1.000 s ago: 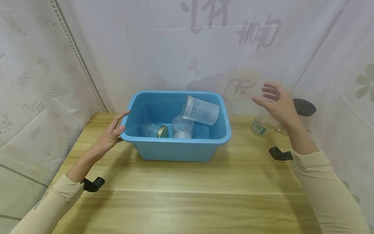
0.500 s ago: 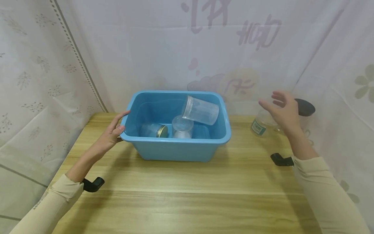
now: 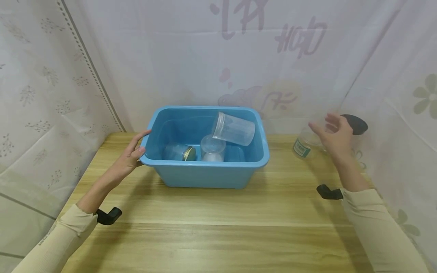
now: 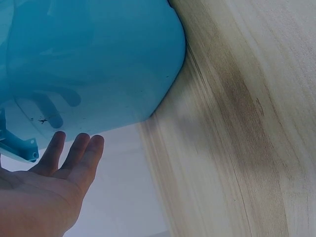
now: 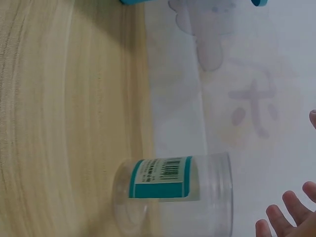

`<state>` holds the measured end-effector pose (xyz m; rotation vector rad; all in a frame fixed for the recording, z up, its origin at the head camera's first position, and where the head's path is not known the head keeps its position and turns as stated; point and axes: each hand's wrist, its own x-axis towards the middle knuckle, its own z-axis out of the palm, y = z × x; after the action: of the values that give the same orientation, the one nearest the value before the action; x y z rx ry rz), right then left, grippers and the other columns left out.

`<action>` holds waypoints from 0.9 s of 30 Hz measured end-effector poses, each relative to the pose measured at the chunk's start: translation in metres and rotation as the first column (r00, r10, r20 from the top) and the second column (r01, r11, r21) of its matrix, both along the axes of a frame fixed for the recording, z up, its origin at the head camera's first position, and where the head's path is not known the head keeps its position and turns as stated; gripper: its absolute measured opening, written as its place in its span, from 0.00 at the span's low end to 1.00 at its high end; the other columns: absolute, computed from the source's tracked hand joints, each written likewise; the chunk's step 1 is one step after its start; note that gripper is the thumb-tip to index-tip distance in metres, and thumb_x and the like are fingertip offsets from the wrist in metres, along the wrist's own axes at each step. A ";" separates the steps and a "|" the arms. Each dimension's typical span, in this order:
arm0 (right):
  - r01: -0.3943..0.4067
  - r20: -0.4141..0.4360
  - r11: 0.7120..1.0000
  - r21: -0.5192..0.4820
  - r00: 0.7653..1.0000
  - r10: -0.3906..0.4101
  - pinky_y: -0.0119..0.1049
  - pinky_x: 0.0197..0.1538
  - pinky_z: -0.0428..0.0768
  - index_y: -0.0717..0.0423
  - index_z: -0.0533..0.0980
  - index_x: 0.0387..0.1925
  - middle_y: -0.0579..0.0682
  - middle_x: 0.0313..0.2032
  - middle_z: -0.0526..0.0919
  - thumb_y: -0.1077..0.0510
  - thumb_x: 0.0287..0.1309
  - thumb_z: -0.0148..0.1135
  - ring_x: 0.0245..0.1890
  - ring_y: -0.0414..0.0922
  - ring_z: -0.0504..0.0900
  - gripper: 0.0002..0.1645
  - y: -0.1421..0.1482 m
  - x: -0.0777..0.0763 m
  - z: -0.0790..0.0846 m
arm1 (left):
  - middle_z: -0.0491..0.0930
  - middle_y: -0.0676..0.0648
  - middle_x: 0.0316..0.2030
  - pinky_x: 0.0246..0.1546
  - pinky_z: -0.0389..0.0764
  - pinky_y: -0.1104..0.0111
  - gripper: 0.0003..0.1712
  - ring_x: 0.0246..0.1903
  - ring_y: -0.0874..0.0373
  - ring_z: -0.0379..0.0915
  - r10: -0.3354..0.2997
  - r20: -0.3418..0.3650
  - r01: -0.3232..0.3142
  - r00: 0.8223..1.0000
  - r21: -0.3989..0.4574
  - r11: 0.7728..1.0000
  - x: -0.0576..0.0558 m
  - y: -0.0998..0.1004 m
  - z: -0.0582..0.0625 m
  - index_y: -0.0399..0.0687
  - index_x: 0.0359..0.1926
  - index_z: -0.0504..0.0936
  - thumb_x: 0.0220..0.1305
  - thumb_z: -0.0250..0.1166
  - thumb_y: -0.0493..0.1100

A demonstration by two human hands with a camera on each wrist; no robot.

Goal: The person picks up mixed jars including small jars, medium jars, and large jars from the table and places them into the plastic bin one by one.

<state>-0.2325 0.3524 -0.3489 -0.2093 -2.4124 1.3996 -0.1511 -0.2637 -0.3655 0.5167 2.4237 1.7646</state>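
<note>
1. Touching the left rim of the blue tub (image 3: 205,175): left hand (image 3: 127,158). Thumb and index finger lie apart along the rim; the left wrist view shows three fingers fairly straight beside the outer wall.
2. Right hand (image 3: 336,138), blurred, is raised near the labelled jar (image 3: 302,148). Thumb stands wide of the loosely bent fingers, which hold nothing. Right wrist view: fingertips apart from this jar.
3. Labelled jar: clear, teal-and-white label, upright on the wooden table (image 3: 211,227), right of the tub. A black round top (image 3: 356,124) shows behind the right hand.
4. Tub contents: gold-lidded jar (image 3: 177,152) on its side at left; clear container (image 3: 213,148) in the middle; frosted jar (image 3: 235,129) tilted at right. Contact between the latter two: cannot tell.
5. Backdrop: pale printed curtain (image 3: 191,68).
</note>
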 end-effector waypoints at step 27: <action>0.092 -0.034 0.995 -0.026 0.995 -0.093 0.42 0.72 0.54 0.54 0.55 0.78 0.56 0.74 0.60 0.40 0.53 0.78 0.73 0.49 0.58 0.61 0.009 0.001 -0.038 | 0.67 0.27 0.63 0.57 0.68 0.41 0.31 0.61 0.34 0.66 0.011 0.005 -0.011 1.000 0.001 1.000 0.000 0.001 0.000 0.61 0.81 0.46 0.84 0.42 0.49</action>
<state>-0.2315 0.3611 -0.3873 -0.2965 -2.3277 1.3802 -0.1512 -0.2632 -0.3656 0.5000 2.4274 1.7690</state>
